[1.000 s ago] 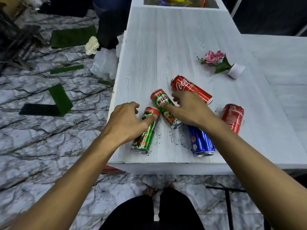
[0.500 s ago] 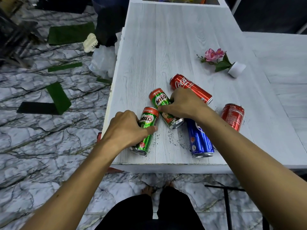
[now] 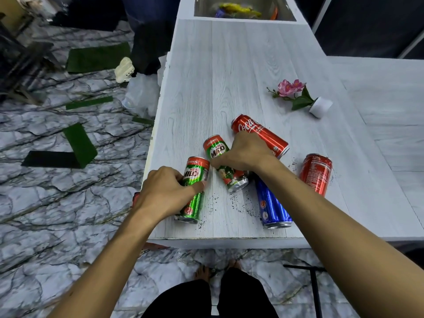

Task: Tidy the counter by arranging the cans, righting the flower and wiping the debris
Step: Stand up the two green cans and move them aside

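Note:
Several cans lie on their sides near the front of the white counter (image 3: 229,76). My left hand (image 3: 164,193) grips the nearer green Milo can (image 3: 195,180) close to the left edge. My right hand (image 3: 245,153) is closed around the second Milo can (image 3: 216,149), just beside it. Behind my right hand lies a long red Coca-Cola can (image 3: 263,134); a blue can (image 3: 271,206) is partly under my forearm, and another red can (image 3: 316,173) lies to the right. A pink flower (image 3: 289,87) in a white pot (image 3: 320,107) is tipped over at the back right. Dark debris (image 3: 239,203) speckles the counter between the cans.
A sink (image 3: 243,10) with coloured items sits at the counter's far end. The counter extends right in an L (image 3: 385,99). On the marble floor to the left lie green mats (image 3: 80,143), a plastic bag (image 3: 142,97) and a white sandal (image 3: 124,70).
Both hands have closed down around the two Milo cans; the left hand slid further onto its can and the right hand wrapped over the second one.

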Action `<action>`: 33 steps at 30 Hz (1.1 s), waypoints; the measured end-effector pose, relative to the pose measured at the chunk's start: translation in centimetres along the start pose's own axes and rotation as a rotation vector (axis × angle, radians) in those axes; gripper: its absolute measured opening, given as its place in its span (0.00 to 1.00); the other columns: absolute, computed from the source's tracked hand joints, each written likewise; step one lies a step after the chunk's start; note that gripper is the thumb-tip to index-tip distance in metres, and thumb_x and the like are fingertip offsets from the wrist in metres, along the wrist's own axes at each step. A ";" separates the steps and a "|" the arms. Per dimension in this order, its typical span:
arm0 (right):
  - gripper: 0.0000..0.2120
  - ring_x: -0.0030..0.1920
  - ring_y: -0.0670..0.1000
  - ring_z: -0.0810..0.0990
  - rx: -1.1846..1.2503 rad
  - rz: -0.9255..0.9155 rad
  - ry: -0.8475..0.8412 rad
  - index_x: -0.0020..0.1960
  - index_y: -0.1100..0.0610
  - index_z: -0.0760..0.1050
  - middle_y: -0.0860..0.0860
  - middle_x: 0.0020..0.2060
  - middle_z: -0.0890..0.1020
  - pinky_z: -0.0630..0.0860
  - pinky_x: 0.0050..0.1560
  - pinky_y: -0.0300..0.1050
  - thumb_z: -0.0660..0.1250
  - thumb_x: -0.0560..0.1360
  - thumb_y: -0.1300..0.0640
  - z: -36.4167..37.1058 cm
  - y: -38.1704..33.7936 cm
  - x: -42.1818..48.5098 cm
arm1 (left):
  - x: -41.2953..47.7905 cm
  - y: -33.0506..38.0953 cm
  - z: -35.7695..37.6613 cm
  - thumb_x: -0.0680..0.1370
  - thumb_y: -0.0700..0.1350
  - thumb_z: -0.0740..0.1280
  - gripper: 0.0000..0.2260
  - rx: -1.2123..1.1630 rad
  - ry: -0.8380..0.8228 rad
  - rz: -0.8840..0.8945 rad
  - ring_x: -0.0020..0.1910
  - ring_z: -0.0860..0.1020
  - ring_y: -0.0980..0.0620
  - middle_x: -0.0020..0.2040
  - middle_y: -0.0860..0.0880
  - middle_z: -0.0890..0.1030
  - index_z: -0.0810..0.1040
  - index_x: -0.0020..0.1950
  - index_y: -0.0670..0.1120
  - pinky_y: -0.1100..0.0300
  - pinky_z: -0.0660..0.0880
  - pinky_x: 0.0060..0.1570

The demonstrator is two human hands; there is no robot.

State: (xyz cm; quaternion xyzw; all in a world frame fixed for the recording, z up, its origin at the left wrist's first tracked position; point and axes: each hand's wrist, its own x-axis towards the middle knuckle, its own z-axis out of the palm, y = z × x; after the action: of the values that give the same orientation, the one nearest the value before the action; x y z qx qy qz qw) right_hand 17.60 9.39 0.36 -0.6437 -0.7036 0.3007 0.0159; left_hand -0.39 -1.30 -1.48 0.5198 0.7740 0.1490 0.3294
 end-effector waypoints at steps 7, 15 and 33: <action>0.16 0.31 0.44 0.84 0.184 -0.083 0.105 0.40 0.54 0.82 0.48 0.32 0.84 0.79 0.28 0.42 0.80 0.64 0.43 0.2 0.1 -1.8 | -0.5 -0.1 -0.9 0.69 0.65 0.77 0.15 -0.162 0.145 0.054 0.34 0.81 0.66 0.33 0.61 0.83 0.83 0.40 0.54 0.63 0.75 0.34; 0.22 0.38 0.37 0.81 0.388 -0.206 0.363 0.51 0.52 0.77 0.41 0.39 0.81 0.75 0.36 0.27 0.81 0.62 0.46 1.4 1.1 -4.7 | -0.5 1.0 -1.2 0.69 0.59 0.80 0.19 -0.257 0.330 0.219 0.45 0.79 0.70 0.42 0.65 0.81 0.84 0.55 0.53 0.71 0.73 0.41; 0.25 0.50 0.32 0.79 0.516 -0.237 0.738 0.59 0.52 0.78 0.41 0.48 0.82 0.73 0.47 0.23 0.80 0.66 0.46 -6.4 8.3 -6.1 | 2.0 13.3 1.5 0.70 0.54 0.81 0.24 -0.416 0.279 0.536 0.52 0.83 0.60 0.54 0.54 0.85 0.82 0.62 0.47 0.57 0.84 0.52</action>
State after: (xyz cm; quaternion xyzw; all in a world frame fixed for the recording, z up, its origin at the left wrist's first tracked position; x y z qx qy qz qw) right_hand 28.67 6.26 4.18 -0.5976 -0.6219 0.2128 0.4592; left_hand 9.50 5.86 4.28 0.6008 0.6009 0.4538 0.2684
